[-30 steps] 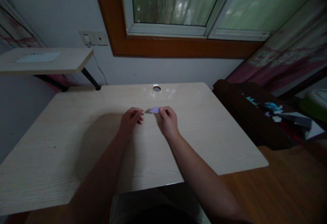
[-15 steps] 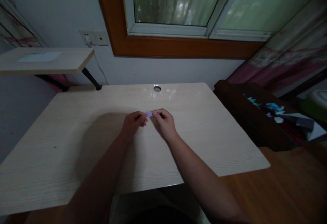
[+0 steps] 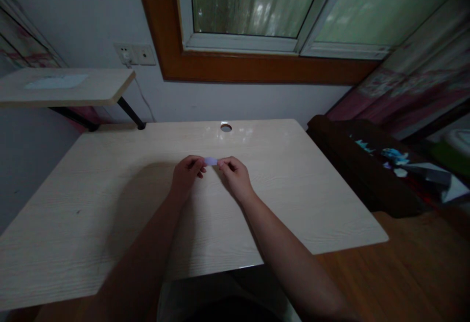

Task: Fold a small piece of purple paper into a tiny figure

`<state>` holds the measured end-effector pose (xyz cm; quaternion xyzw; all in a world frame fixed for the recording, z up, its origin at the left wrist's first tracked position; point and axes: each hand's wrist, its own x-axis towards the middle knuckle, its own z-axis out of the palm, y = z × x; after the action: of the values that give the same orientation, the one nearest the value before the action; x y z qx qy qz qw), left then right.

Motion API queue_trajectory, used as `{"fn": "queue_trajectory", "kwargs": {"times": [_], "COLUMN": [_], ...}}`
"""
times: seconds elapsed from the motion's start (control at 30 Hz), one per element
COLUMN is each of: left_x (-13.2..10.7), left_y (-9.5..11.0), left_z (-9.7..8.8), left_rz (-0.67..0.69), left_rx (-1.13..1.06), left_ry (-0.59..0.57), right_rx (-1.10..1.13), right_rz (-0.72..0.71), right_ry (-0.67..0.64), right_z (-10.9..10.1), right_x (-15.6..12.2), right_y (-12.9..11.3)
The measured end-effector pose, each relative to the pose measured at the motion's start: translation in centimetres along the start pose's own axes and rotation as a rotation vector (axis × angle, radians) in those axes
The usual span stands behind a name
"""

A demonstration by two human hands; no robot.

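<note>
A small pale purple folded paper piece (image 3: 210, 161) is held just above the light wooden desk (image 3: 110, 204), near its middle. My left hand (image 3: 187, 173) pinches its left end with curled fingers. My right hand (image 3: 234, 176) pinches its right end in the same way. Both forearms reach in from the bottom of the view, and the fingertips hide part of the paper.
A round cable hole (image 3: 225, 127) lies at the desk's far edge. A small side shelf (image 3: 73, 87) stands at the left under a wall socket (image 3: 134, 54). A dark cabinet (image 3: 352, 165) with scattered coloured paper bits (image 3: 392, 155) sits at the right, below the window.
One second ago only my right hand held the paper and the left hand lay apart. My left hand has closed in and now pinches the other end; the paper looks narrower.
</note>
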<state>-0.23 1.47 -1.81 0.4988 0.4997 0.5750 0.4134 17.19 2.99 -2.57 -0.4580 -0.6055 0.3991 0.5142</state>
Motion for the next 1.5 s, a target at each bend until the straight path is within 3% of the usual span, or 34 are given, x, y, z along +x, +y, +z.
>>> {"fn": "queue_trajectory", "kwargs": {"times": [0.13, 0.23, 0.53, 0.7, 1.0, 1.27, 1.5], "left_x": [0.2, 0.3, 0.3, 0.4, 0.4, 0.4, 0.4], "left_y": [0.2, 0.3, 0.7, 0.2, -1.1, -1.8, -1.1], "left_z": [-0.5, -0.7, -0.6, -0.6, -0.1, 0.1, 0.1], "left_rz": [0.079, 0.132, 0.139, 0.142, 0.053, 0.117, 0.101], "left_rx": [0.063, 0.114, 0.19, 0.216, 0.023, -0.015, -0.038], "left_ry": [0.072, 0.089, 0.006, -0.057, -0.107, -0.101, -0.114], "right_rx": [-0.11, -0.145, -0.139, -0.118, 0.071, 0.353, 0.35], "right_rz": [-0.125, -0.174, -0.147, -0.126, 0.064, 0.147, 0.121], "right_ry": [-0.201, -0.275, -0.162, -0.17, -0.071, -0.082, -0.129], "right_z": [0.3, 0.4, 0.3, 0.4, 0.4, 0.7, 0.6], "right_x": [-0.2, -0.3, -0.3, -0.3, 0.2, 0.1, 0.0], "right_y": [-0.4, -0.4, -0.7, -0.4, 0.5, -0.1, 0.1]}}
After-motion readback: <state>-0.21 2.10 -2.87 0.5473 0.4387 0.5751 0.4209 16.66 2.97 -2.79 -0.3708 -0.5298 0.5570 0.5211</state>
